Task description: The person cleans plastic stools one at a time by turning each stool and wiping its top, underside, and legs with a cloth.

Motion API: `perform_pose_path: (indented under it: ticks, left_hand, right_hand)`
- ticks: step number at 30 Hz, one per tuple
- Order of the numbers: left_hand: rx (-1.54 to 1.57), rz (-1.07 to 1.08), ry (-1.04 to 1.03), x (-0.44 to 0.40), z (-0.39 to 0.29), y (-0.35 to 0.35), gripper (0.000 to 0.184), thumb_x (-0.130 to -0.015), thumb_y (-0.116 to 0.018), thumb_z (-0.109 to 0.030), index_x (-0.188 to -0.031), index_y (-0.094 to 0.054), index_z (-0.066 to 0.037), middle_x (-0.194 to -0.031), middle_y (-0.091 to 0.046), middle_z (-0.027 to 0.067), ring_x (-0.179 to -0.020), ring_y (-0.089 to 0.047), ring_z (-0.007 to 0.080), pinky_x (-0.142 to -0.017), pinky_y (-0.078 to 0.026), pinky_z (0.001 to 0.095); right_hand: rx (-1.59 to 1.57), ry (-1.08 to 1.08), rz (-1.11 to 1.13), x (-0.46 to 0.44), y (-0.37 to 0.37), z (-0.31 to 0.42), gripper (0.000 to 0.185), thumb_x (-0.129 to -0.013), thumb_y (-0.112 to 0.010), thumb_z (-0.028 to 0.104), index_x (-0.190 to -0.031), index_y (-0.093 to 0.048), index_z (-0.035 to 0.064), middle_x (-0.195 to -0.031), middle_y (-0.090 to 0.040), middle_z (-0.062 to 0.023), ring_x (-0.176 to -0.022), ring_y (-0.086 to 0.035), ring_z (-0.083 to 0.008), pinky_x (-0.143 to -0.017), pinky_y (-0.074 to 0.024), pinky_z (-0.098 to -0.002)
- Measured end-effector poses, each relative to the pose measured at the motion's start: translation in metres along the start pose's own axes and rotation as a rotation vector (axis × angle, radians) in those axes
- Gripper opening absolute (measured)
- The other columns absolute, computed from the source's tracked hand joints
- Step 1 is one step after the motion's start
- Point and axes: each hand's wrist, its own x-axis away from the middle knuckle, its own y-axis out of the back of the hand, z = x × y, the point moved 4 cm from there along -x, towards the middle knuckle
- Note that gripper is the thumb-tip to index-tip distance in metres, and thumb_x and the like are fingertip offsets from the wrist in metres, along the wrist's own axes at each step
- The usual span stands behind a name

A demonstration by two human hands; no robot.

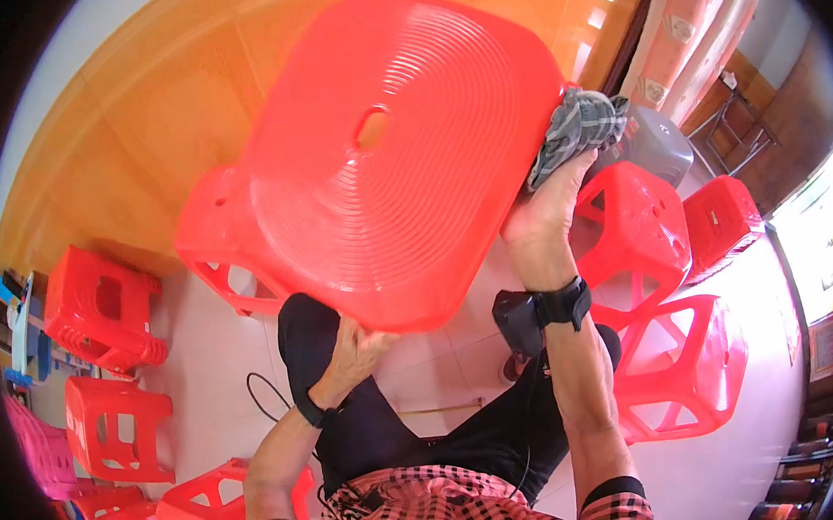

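Note:
A large red plastic stool (317, 166) is held up in front of me, its ringed seat with a central slot facing me. My left hand (362, 345) grips the seat's lower edge, with the fingers hidden beneath it. At the stool's right edge, my right hand (550, 211) is closed on a grey checked cloth (585, 127), which is bunched against the side of the seat. A dark band with a black box sits on my right wrist, and a black band on my left.
Red stools stand at the right (646, 218), lower right (709, 363), left (115, 423) and bottom (206, 501); a stack of stools (93, 334) is further left. Behind are an orange tiled wall (159, 78), a curtain (678, 46) and a grey object (661, 147).

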Motion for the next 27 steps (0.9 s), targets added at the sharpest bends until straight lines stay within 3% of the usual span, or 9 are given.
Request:
perform_pose_path:
  ticks: [3,6,10,13,20,22,23,25,27]
  left_hand:
    - [-0.123,0.035,0.031,-0.006,-0.018,-0.021,0.043,-0.086,-0.066,-0.032,-0.112,-0.053,0.001,-0.100,-0.056,0.0036,-0.086,-0.050,0.0105,-0.075,-0.042,0.0257]
    - [-0.033,0.030,-0.014,-0.009,-0.010,-0.031,0.047,-0.087,-0.065,-0.036,-0.114,-0.052,0.000,-0.100,-0.055,0.0033,-0.087,-0.048,0.0105,-0.076,-0.041,0.0267]
    - [-0.071,0.155,0.274,0.002,0.037,-0.022,0.057,-0.088,-0.062,-0.040,-0.123,-0.044,0.000,-0.114,-0.053,0.0066,-0.104,-0.048,0.0137,-0.092,-0.038,0.0300]
    - [0.000,0.137,0.261,-0.003,0.025,-0.035,0.060,-0.088,-0.062,-0.042,-0.126,-0.042,0.001,-0.119,-0.053,0.0083,-0.109,-0.047,0.0153,-0.094,-0.038,0.0305]
    - [-0.141,0.233,0.356,-0.002,0.053,-0.034,0.061,-0.089,-0.059,-0.041,-0.129,-0.042,0.002,-0.121,-0.053,0.0105,-0.113,-0.046,0.0182,-0.098,-0.036,0.0323]
    - [-0.336,0.282,0.400,-0.002,0.065,-0.034,0.059,-0.090,-0.057,-0.042,-0.126,-0.046,0.002,-0.120,-0.054,0.0115,-0.113,-0.047,0.0203,-0.098,-0.036,0.0337]
    - [-0.329,0.321,0.384,-0.004,0.063,-0.039,0.059,-0.090,-0.057,-0.042,-0.126,-0.046,0.002,-0.120,-0.054,0.0115,-0.113,-0.047,0.0203,-0.098,-0.036,0.0337]
    - [-0.220,0.333,0.505,-0.005,0.057,-0.045,0.061,-0.089,-0.057,-0.046,-0.124,-0.048,0.003,-0.120,-0.055,0.0121,-0.113,-0.048,0.0203,-0.098,-0.037,0.0340]
    - [-0.167,0.335,0.555,-0.006,0.060,-0.050,0.062,-0.087,-0.059,-0.047,-0.123,-0.049,0.002,-0.117,-0.055,0.0116,-0.107,-0.052,0.0204,-0.095,-0.040,0.0344]
  right_hand:
    - [0.125,-0.050,-0.112,-0.043,0.067,-0.030,0.054,-0.098,-0.023,0.053,-0.129,-0.051,0.0196,-0.132,-0.051,0.0044,-0.122,-0.045,-0.0169,-0.108,-0.0300,-0.0348]
    - [0.092,-0.210,-0.226,-0.040,0.093,-0.050,0.056,-0.097,-0.023,0.055,-0.128,-0.052,0.0189,-0.133,-0.050,0.0042,-0.124,-0.044,-0.0184,-0.108,-0.0307,-0.0370]
    - [0.177,-0.112,-0.199,-0.059,0.164,-0.078,0.058,-0.095,-0.024,0.059,-0.130,-0.050,0.0201,-0.134,-0.048,0.0049,-0.125,-0.043,-0.0190,-0.109,-0.0299,-0.0398]
    - [0.132,-0.373,-0.356,-0.048,0.189,-0.087,0.057,-0.094,-0.026,0.061,-0.133,-0.045,0.0236,-0.135,-0.046,0.0059,-0.128,-0.039,-0.0175,-0.110,-0.0276,-0.0410]
    - [0.165,-0.453,-0.498,-0.057,0.293,-0.118,0.056,-0.094,-0.026,0.061,-0.124,-0.052,0.0212,-0.125,-0.053,0.0058,-0.119,-0.045,-0.0156,-0.107,-0.0306,-0.0373]
    - [0.276,-0.315,-0.347,-0.073,0.324,-0.128,0.081,-0.084,-0.024,0.076,-0.136,-0.043,0.0169,-0.140,-0.044,-0.0072,-0.128,-0.041,-0.0288,-0.108,-0.0298,-0.0500]
    - [0.276,-0.274,-0.359,-0.072,0.316,-0.119,0.081,-0.084,-0.024,0.076,-0.136,-0.043,0.0169,-0.140,-0.044,-0.0072,-0.128,-0.041,-0.0288,-0.108,-0.0298,-0.0500]
    - [0.143,-0.454,-0.471,-0.061,0.288,-0.113,0.050,-0.096,-0.026,0.058,-0.106,-0.059,0.0223,-0.106,-0.061,0.0063,-0.108,-0.050,-0.0127,-0.099,-0.0357,-0.0306]
    - [0.170,-0.456,-0.481,-0.063,0.292,-0.109,0.051,-0.096,-0.026,0.058,-0.110,-0.058,0.0213,-0.108,-0.060,0.0066,-0.108,-0.051,-0.0121,-0.100,-0.0354,-0.0308]
